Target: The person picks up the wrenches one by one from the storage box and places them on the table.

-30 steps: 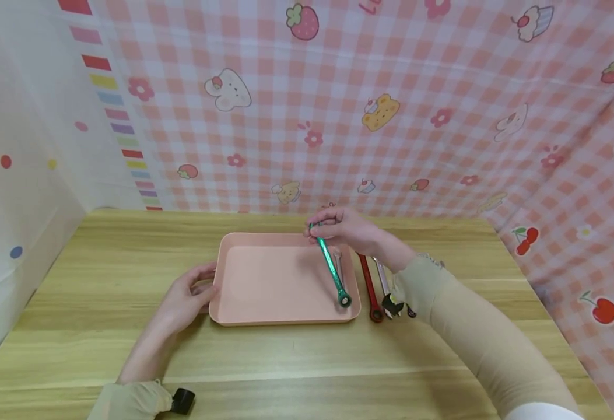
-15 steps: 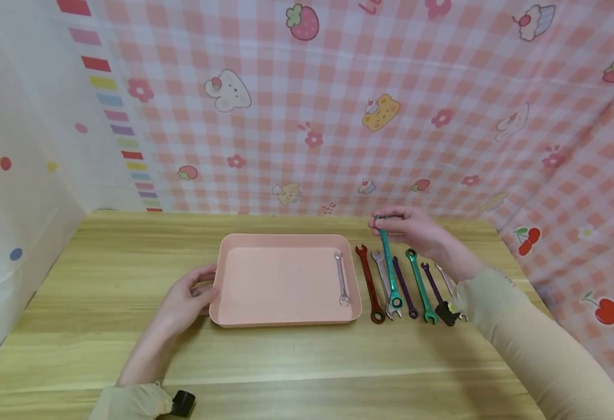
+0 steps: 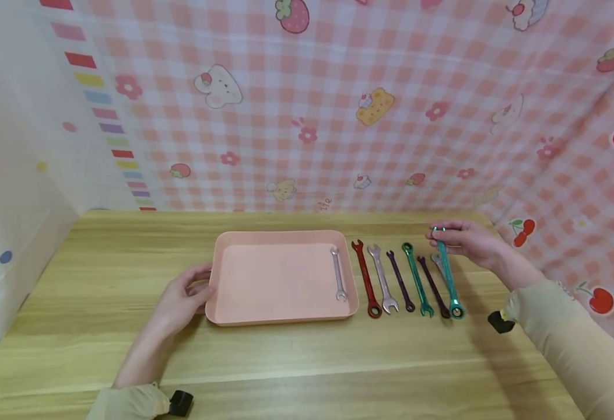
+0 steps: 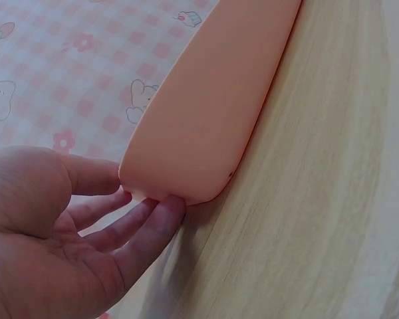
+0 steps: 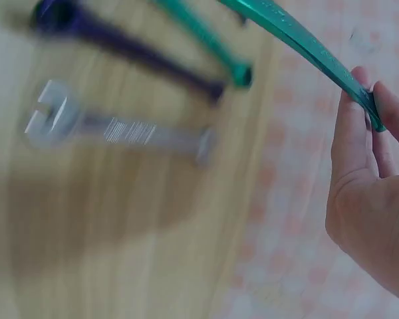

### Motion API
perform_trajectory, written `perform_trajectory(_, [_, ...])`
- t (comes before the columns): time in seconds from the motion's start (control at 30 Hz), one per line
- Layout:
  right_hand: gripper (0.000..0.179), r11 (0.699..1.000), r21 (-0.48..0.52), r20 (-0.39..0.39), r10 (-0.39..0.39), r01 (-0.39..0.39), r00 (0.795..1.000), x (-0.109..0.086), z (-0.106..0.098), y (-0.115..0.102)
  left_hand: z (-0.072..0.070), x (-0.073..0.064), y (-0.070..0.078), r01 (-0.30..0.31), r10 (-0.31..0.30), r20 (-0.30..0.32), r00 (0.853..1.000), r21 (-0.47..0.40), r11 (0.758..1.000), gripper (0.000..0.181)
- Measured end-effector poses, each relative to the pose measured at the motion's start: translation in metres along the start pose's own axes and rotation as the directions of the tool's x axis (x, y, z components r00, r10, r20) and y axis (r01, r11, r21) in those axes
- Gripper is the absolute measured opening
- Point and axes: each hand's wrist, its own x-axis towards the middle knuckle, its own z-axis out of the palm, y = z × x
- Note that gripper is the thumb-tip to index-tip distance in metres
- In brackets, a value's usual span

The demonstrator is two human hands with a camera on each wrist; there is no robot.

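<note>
A pink tray [image 3: 280,318] lies on the wooden table with a small silver open-ended wrench [image 3: 338,274] inside near its right wall. My left hand [image 3: 181,300] grips the tray's left end, thumb at the rim and bent fingertips against the outer wall, as the left wrist view shows. At the right, my right hand [image 3: 469,242] pinches the upper end of a green combination wrench [image 3: 448,271] between thumb and fingers. Its ring end hangs down over the table. Behind it a silver wrench [image 5: 139,129] is partly hidden in the head view.
Right of the tray, several wrenches lie side by side: red [image 3: 365,277], silver [image 3: 382,277], purple [image 3: 401,281], green [image 3: 417,277] and dark purple [image 3: 434,286]. A pink checked cloth [image 3: 265,116] hangs behind the table. Black wrist devices sit at both sleeves.
My right hand has carried the green wrench from above the tray to the right, past the row of wrenches. My left hand stays at the tray. The head view has shifted slightly.
</note>
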Motion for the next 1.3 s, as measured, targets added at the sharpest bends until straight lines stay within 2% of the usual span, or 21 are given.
perform_trajectory(0.17, [0.033, 0.998, 0.0, -0.022, 0.059, -0.059, 0.998, -0.004, -0.031, 0.019, 0.0, 0.0, 0.0, 0.0, 0.0, -0.004, 1.0, -0.001, 1.0, 0.056])
perform_trajectory(0.3, [0.034, 0.997, 0.0, -0.029, 0.076, -0.076, 0.997, -0.004, -0.046, 0.029, 0.0, 0.0, 0.001, 0.004, -0.004, -0.008, 1.0, -0.002, 1.0, 0.056])
perform_trajectory(0.6, [0.03, 0.992, -0.065, -0.037, 0.108, -0.11, 0.993, 0.003, -0.055, 0.041, 0.002, -0.002, 0.002, 0.008, -0.008, -0.005, 1.0, -0.019, 1.0, 0.055])
perform_trajectory(0.7, [0.018, 0.986, -0.131, -0.068, 0.09, -0.098, 0.994, 0.006, -0.054, 0.044, 0.003, -0.002, 0.002, 0.006, -0.006, -0.004, 1.0, -0.017, 1.0, 0.055])
perform_trajectory(0.77, [0.024, 0.976, -0.204, -0.095, 0.063, -0.081, 0.993, 0.007, -0.052, 0.046, 0.002, -0.002, 0.002, 0.005, -0.005, -0.004, 1.0, -0.013, 1.0, 0.055])
perform_trajectory(0.87, [0.046, 0.927, -0.367, -0.138, 0.028, -0.077, 0.99, 0.008, -0.049, 0.049, 0.002, -0.001, 0.002, 0.008, -0.008, -0.002, 1.0, -0.011, 1.0, 0.055])
perform_trajectory(0.93, [0.051, 0.88, -0.465, -0.172, 0.015, -0.095, 0.985, 0.008, -0.046, 0.05, 0.002, 0.0, 0.002, 0.008, -0.008, 0.001, 1.0, -0.011, 1.0, 0.056])
perform_trajectory(1.1, [0.046, 0.756, -0.635, -0.261, -0.017, -0.158, 0.965, 0.01, -0.037, 0.048, 0.001, 0.001, 0.0, 0.01, -0.01, -0.002, 1.0, 0.002, 1.0, 0.056])
perform_trajectory(1.2, [0.043, 0.687, -0.705, -0.284, -0.047, -0.175, 0.958, 0.012, -0.032, 0.046, 0.0, 0.001, 0.0, 0.014, -0.014, -0.005, 1.0, 0.01, 1.0, 0.056])
perform_trajectory(1.3, [0.04, 0.649, -0.74, -0.296, -0.078, -0.177, 0.952, 0.013, -0.028, 0.046, 0.0, 0.002, 0.001, 0.012, -0.012, -0.001, 1.0, 0.014, 1.0, 0.056])
